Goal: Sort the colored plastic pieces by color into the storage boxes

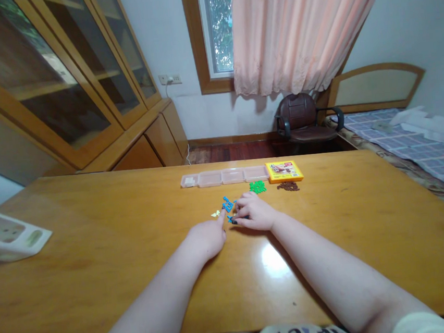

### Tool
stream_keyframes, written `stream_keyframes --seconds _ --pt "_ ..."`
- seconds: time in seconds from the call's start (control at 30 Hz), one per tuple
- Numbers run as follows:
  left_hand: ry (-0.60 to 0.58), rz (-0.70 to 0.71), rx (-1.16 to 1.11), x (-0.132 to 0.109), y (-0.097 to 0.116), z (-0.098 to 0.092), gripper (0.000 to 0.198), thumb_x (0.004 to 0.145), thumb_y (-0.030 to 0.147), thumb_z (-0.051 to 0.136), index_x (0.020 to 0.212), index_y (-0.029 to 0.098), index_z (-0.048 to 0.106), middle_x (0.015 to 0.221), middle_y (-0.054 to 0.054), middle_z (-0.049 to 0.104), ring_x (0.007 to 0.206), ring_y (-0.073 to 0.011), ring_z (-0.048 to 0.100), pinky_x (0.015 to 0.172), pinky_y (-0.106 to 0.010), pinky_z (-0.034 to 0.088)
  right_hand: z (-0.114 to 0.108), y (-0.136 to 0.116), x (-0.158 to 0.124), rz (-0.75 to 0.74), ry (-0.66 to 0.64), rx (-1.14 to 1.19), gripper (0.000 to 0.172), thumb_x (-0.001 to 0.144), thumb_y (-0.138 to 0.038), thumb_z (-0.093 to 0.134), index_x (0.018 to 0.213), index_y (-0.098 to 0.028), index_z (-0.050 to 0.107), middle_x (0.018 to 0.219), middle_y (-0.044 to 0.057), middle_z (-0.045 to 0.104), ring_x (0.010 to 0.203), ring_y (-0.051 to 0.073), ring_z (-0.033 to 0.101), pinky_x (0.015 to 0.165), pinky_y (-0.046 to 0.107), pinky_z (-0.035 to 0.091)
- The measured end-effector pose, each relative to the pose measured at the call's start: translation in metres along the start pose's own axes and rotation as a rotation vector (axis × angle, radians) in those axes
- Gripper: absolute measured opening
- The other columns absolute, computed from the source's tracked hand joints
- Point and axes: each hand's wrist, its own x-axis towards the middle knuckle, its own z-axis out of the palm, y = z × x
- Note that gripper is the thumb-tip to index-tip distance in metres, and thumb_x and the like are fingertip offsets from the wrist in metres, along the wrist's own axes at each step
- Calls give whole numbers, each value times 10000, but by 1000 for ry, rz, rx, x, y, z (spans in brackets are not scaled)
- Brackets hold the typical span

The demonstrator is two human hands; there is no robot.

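Small blue pieces (228, 204) lie in a loose cluster near the middle of the wooden table. My left hand (209, 237) comes in from the left, its index finger stretched out to the edge of the blue pieces and the other fingers curled back. On the right, my right hand (256, 213) rests low over the table beside the cluster. Its fingers are bent but apart, and the thumb tip touches or hovers at a blue piece (229, 219). Under the palm the view is hidden. A few pale yellow pieces (215, 214) lie left of the blue ones.
Behind the hands stand a clear compartment tray (210, 178) and a yellow box (284, 171). Green pieces (257, 186) and brown pieces (288, 186) are heaped in front. A white plastic object (12, 234) stands at the table's left. Beyond the table is an office chair (299, 117).
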Motion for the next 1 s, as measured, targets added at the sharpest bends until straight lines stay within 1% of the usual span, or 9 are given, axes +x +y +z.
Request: stream_keyframes --seconds 0.1,0.23,0.37,0.43,0.6,0.7,0.83,0.9,1.0 --pt "-20 23 1 -9 7 -3 603 864 296 346 1447 173 256 1050 -166 678 926 -317 651 762 -435 501 -1 -1 1 61 -16 -27 274 886 -408 507 942 -249 723 882 59 577 838 189 423 787 356 277" --pt "-50 63 -4 -13 13 -5 574 868 301 335 1430 183 308 1093 -166 664 961 -328 639 789 -452 494 0 2 0 117 17 -25 301 925 -383 439 996 -246 698 904 55 562 859 193 409 802 351 284" --pt "-55 40 -21 -6 9 -2 578 874 311 329 1437 187 290 1101 -170 660 972 -325 636 795 -448 490 2 5 -1 178 85 -46 321 940 -350 410 923 -198 692 927 64 560 865 189 411 819 348 283" --pt "-46 30 -30 0 5 2 584 875 322 328 1442 191 276 1095 -168 662 971 -322 638 796 -443 488 2 6 -1 197 86 -56 324 939 -348 414 871 -190 690 923 61 561 858 185 411 814 344 279" --pt "-26 17 -50 9 -2 7 586 878 332 333 1445 200 265 1120 -158 654 977 -289 639 809 -395 482 3 6 0 220 64 -65 353 941 -364 409 822 -190 692 890 56 565 831 175 404 792 337 269" --pt "2 23 -42 6 -1 5 591 877 344 343 1447 215 254 1111 -149 659 961 -282 643 799 -383 483 3 7 0 203 44 -48 377 940 -361 414 753 -179 686 843 51 558 815 171 402 788 335 267" --pt "3 57 -27 -2 3 1 573 879 354 330 1439 250 268 1054 -143 680 918 -305 653 747 -404 494 5 9 -1 130 17 0 382 932 -362 433 707 -170 673 807 44 554 795 165 412 776 325 277" --pt "-4 52 -28 -3 4 1 566 879 359 331 1432 245 292 1051 -151 679 919 -315 652 741 -414 495 6 11 -1 135 43 2 386 938 -355 423 712 -168 673 801 44 559 789 164 418 769 323 279" --pt "7 51 -35 0 3 4 573 878 347 339 1437 235 285 1058 -156 676 925 -312 650 751 -413 492 6 12 -1 188 114 -20 387 944 -345 410 736 -166 682 791 49 572 782 165 426 756 323 279"
